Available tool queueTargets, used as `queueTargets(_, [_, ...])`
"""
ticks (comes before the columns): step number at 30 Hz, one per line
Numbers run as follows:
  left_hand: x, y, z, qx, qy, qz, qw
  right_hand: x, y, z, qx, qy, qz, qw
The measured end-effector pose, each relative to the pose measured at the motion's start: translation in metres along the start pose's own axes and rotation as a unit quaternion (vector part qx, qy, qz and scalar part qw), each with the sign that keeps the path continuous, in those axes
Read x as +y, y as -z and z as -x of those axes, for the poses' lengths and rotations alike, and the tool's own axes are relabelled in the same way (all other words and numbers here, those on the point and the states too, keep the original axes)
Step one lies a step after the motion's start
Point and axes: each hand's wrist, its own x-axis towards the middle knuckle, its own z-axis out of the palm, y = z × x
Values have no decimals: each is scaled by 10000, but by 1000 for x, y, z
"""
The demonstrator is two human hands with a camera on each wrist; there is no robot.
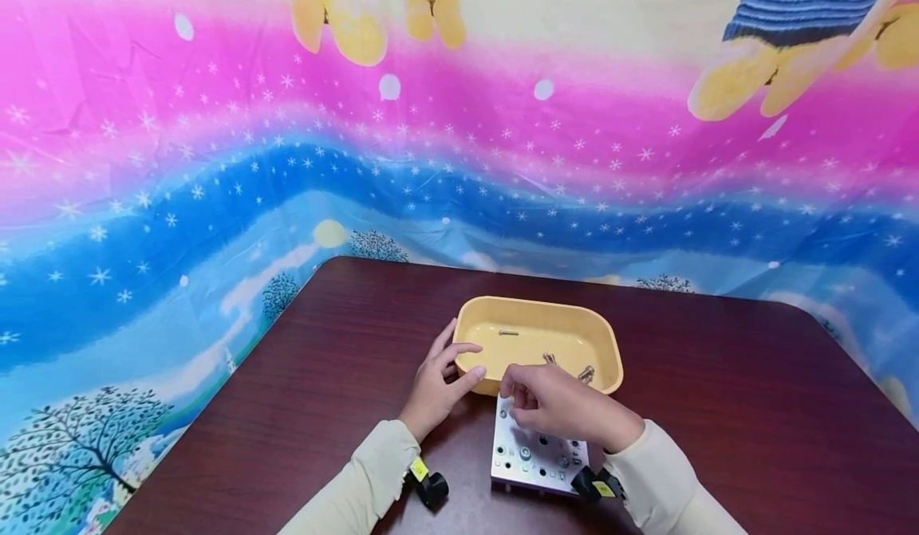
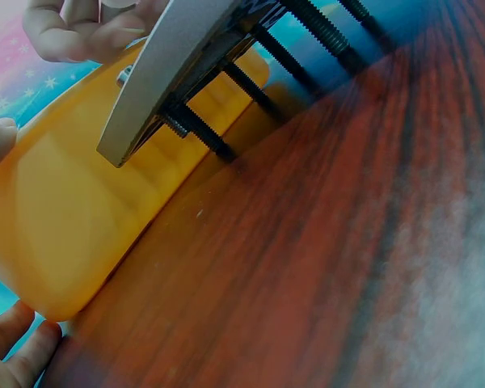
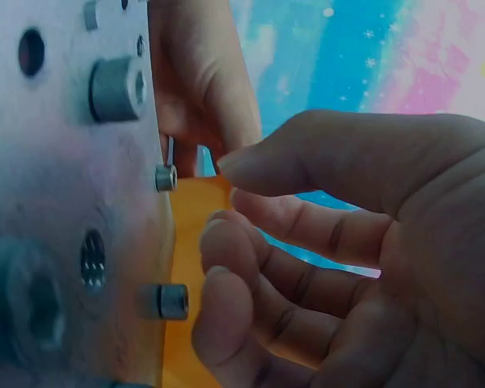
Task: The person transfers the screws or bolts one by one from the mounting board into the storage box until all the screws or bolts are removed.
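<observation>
A yellow plastic bin [image 1: 538, 305] stands on the table, with a few metal screws [image 1: 549, 359] inside. My left hand [image 1: 435, 387] lies at its left end, fingers along the outer wall, index finger and thumb reaching over the rim. In front of the bin is a silver metal plate [image 1: 517, 471] with holes and several socket-head screws [image 3: 117, 89] set in it. My right hand [image 1: 556, 403] is above the plate's far left part, fingers curled. Its thumb tip is close to the index finger beside a small screw [image 3: 166, 178]; nothing shows between them.
Black threaded legs [image 2: 263, 89] hold the plate up from the dark brown wooden table [image 1: 345, 344]. A patterned cloth [image 1: 431, 160] hangs behind the table. Small black wrist cameras [image 1: 432, 489] are strapped at both sleeves; the right one overlaps the plate's near corner.
</observation>
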Motion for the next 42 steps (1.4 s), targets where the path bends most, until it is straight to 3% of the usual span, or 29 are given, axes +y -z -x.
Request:
queueTargets(11, [0, 0, 0, -27, 57, 18, 10000, -2, -9, -2, -294, -208, 143, 9992])
queueTargets(31, [0, 0, 1, -12, 33, 0, 10000, -8, -23, -3, 29, -220, 897, 9957])
queueTargets(42, [0, 0, 1, -25, 31, -5, 10000, -9, -24, -3, 2, -298, 1129, 9932])
